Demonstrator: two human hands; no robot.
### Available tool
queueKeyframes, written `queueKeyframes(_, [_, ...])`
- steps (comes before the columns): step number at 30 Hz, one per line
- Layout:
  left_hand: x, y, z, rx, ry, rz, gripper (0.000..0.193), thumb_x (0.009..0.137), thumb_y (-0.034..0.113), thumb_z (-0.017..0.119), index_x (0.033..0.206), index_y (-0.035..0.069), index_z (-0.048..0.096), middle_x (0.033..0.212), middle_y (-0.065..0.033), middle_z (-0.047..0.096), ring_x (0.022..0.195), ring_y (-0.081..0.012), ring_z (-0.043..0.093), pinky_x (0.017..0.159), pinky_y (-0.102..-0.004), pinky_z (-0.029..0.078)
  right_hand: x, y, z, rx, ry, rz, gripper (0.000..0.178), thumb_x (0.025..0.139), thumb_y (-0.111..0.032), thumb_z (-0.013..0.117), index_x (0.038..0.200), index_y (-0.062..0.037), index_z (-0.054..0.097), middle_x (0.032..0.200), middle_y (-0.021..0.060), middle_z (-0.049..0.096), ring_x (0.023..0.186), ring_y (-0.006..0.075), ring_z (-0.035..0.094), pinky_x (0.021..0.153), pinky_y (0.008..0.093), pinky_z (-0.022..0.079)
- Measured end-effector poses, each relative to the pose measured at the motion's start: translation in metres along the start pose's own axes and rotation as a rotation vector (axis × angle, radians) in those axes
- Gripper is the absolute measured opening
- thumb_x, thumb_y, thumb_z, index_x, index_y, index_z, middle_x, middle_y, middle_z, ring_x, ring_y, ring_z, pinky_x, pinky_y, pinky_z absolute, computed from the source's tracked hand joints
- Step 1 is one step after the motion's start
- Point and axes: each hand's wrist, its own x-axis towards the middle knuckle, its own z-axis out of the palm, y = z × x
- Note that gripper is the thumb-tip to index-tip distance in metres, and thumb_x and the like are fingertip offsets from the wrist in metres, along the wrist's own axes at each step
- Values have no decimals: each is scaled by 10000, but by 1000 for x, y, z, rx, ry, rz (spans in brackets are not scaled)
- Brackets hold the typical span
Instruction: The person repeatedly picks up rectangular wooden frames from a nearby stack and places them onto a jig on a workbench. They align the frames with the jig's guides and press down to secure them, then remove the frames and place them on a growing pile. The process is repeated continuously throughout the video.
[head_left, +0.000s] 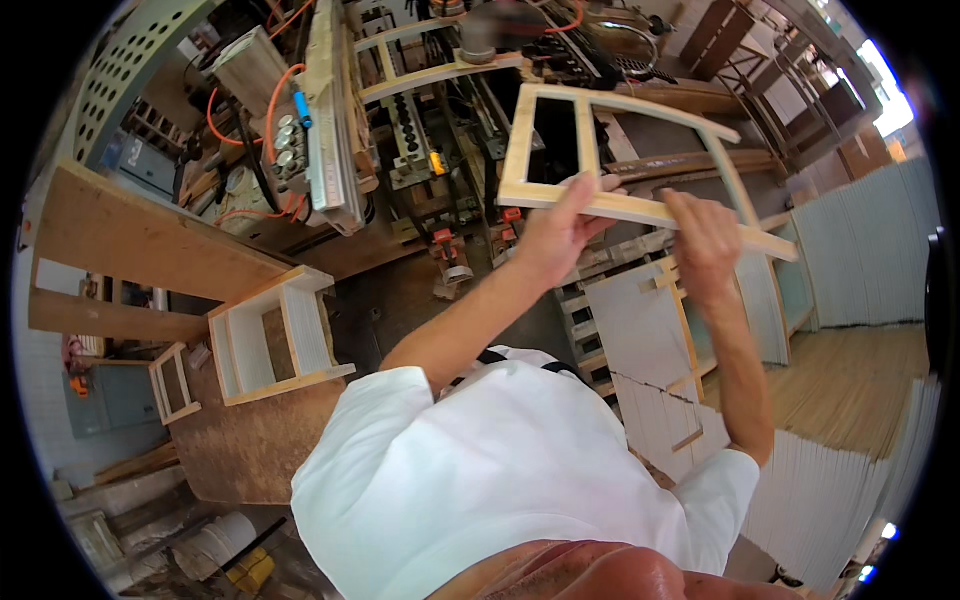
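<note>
I hold a pale wooden frame (517, 150) up in front of me, tilted, with crossbars between its two long rails. My left hand (565, 235) is closed round the near rail towards its left end, thumb on top. Further right on the same rail, my right hand (708, 245) is closed over it, knuckles up. Beyond the held frame, a similar wooden frame (440, 78) lies on the machine (405, 140), partly cut off by the dark equipment above it.
A stack of wooden frames (275, 350) stands on a brown table (245, 445) at the left. Orange hoses (275, 110) hang by the machine's left side. To my right are white panels (640, 335) on pallets and tall stacks of thin sheets (865, 245).
</note>
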Motion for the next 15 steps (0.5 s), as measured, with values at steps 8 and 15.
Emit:
queueKeyframes(8, [13, 68, -191, -139, 221, 138, 431, 958, 205, 548, 1313, -23, 462, 1287, -131, 562, 1227, -268, 522, 1003, -401, 458, 18, -54, 157, 546, -206, 69, 367, 774, -234, 724, 1090, -69, 637, 899, 80, 634, 826, 279, 582, 722, 393, 452])
queueKeyframes(15, [21, 100, -253, -119, 322, 221, 382, 952, 190, 558, 1281, 7, 491, 1331, -132, 531, 1272, -278, 479, 1048, -409, 414, 47, -76, 241, 694, -193, 27, 320, 794, -227, 699, 1069, -70, 653, 914, 82, 631, 842, 280, 566, 739, 396, 423])
